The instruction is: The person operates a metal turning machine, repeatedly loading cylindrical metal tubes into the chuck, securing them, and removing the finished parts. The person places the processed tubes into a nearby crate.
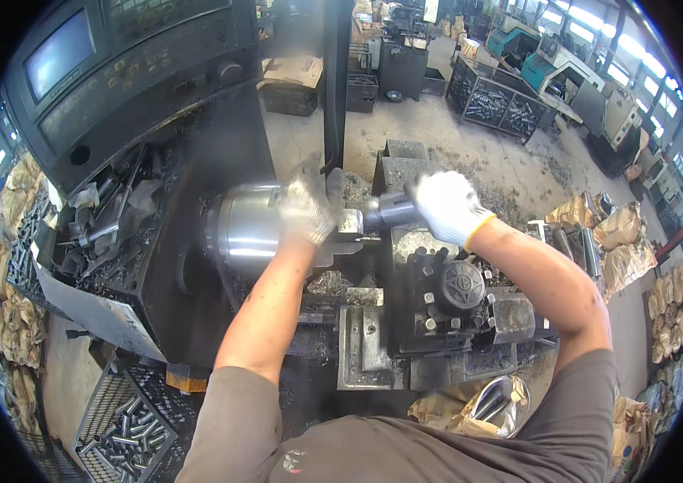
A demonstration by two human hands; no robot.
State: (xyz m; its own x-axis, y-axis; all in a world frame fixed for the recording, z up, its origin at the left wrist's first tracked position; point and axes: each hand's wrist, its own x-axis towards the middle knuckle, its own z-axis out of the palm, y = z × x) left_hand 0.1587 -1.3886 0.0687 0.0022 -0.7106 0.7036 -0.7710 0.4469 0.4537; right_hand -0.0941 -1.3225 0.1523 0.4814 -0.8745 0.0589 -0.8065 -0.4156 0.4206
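Note:
My left hand point(311, 202), in a knitted work glove, is at the jaw side of a lathe's steel chuck point(254, 223); blur hides whether its fingers grip anything. My right hand point(447, 205), in a white glove with a yellow cuff edge, is closed around a dark metal cylinder point(396, 209). That cylinder lies roughly level, its left end close to a chuck jaw point(350, 221); whether they touch is unclear. Nearer my body, below the right hand, sits the tool post point(462, 287) with a round patterned cap and several square-headed bolts.
A control panel point(136, 66) stands at the upper left above a tray of tools and chips point(106, 223). Metal tubes fill a plastic crate point(127, 431) at lower left. Paper-wrapped parts point(625, 241) and a caliper point(538, 228) lie right. A wire bin point(495, 99) stands behind.

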